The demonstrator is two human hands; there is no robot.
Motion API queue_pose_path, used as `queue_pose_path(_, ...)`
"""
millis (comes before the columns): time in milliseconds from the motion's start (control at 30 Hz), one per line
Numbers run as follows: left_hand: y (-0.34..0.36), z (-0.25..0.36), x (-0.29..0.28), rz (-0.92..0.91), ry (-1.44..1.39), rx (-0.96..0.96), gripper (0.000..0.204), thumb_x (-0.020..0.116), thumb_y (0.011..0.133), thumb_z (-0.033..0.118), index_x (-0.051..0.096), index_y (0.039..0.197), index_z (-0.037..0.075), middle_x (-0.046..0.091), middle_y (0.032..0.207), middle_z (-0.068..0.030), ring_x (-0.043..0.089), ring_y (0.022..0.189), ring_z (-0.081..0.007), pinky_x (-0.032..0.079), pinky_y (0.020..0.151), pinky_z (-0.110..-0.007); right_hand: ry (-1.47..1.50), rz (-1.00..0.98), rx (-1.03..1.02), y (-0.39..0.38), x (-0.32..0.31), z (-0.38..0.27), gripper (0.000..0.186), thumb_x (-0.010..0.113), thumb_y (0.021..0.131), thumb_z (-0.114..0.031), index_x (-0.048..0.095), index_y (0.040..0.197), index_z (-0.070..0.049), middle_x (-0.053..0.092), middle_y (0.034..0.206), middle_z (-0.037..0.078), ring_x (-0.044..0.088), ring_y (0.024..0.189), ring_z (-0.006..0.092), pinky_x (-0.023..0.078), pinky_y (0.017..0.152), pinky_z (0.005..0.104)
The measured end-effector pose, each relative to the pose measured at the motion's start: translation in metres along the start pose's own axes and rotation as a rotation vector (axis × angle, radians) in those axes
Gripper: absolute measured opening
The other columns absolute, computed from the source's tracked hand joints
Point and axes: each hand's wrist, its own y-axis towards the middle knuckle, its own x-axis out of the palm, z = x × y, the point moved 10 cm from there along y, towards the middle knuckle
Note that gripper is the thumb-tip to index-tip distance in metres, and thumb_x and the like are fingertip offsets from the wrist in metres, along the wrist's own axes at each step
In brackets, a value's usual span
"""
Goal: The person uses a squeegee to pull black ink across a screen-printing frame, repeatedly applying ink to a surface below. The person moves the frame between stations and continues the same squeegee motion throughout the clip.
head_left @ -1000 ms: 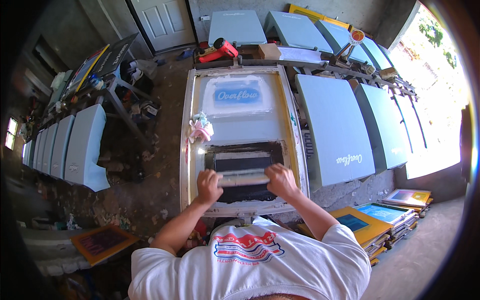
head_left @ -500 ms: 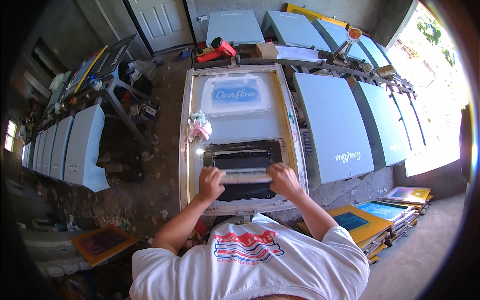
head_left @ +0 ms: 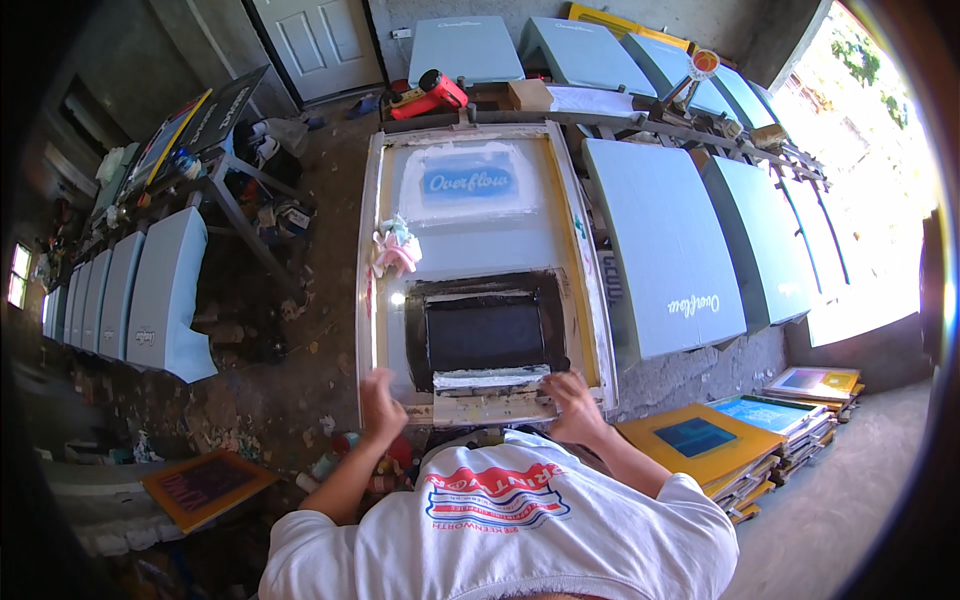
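A long printing screen lies in front of me, its wooden frame reaching from near my body to the far rail. The ink-stained squeegee rests across its near end, just below the dark rectangular print area. My left hand is off the squeegee, over the near left side of the frame, fingers apart. Beside the squeegee's right end is my right hand, fingers extended; whether they touch it I cannot tell. Farther up the screen is a blue patch with white lettering.
A crumpled pink and green rag sits on the screen's left side. A red heat gun lies beyond the far end. Light blue fabric panels stand to the right, others to the left. Stacked screens are at lower right.
The squeegee has come toward me, from the dark print area to the near end of the screen. Both hands have let go of it and moved nearer, the left one outward.
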Motion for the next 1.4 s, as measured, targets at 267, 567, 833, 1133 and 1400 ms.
queue_pose_path(267,-0.062,-0.180,0.045,-0.041,-0.533,-1.141,0.046,0.062,0.099,0.036,0.069,0.089,-0.009,0.069,0.078,-0.0180,0.066,0.075,-0.0308,0.050,0.073,-0.042,0.238,0.495,0.867,-0.057,-0.022,0.181,0.034,0.061,0.092,-0.015,0.067,0.121,0.001,0.069,0.112,0.020,0.066,0.106,0.0327,0.050,0.096,0.0424)
queue_pose_path(567,-0.074,-0.182,0.031,0.081,-0.499,-1.066,0.051,0.064,0.100,0.035,0.059,0.067,-0.004,0.057,0.063,-0.0057,0.049,0.064,-0.0146,0.041,0.061,-0.041,0.308,0.527,0.880,-0.073,-0.012,0.164,0.029,0.057,0.099,-0.022,0.071,0.108,0.002,0.071,0.079,0.017,0.065,0.074,0.0152,0.051,0.072,0.0348)
queue_pose_path(833,-0.080,-0.159,0.013,0.162,-0.655,-1.072,0.049,0.066,0.100,0.029,0.051,0.062,0.001,0.050,0.063,0.0003,0.041,0.063,-0.0122,0.036,0.059,-0.037,0.346,0.592,0.893,-0.093,-0.030,0.151,0.030,0.060,0.098,-0.020,0.071,0.114,0.003,0.075,0.085,0.015,0.066,0.079,0.0122,0.052,0.074,0.0322)
queue_pose_path(1133,-0.052,-0.072,0.032,0.217,-0.683,-0.995,0.051,0.067,0.099,0.026,0.042,0.060,0.004,0.042,0.062,0.0035,0.035,0.063,-0.0104,0.029,0.057,-0.037,0.491,0.794,0.867,-0.142,-0.068,0.227,0.031,0.067,0.095,-0.015,0.072,0.117,0.006,0.077,0.094,0.014,0.067,0.083,0.0130,0.053,0.076,0.0297)
queue_pose_path(1400,-0.005,-0.091,0.129,0.265,-0.700,-0.921,0.052,0.066,0.100,0.029,0.038,0.061,0.008,0.034,0.063,0.0055,0.031,0.064,-0.0111,0.026,0.058,-0.035,0.471,0.802,0.841,-0.088,-0.038,0.331,0.029,0.066,0.095,-0.013,0.073,0.117,0.004,0.076,0.091,0.008,0.065,0.083,0.0089,0.051,0.077,0.0266)
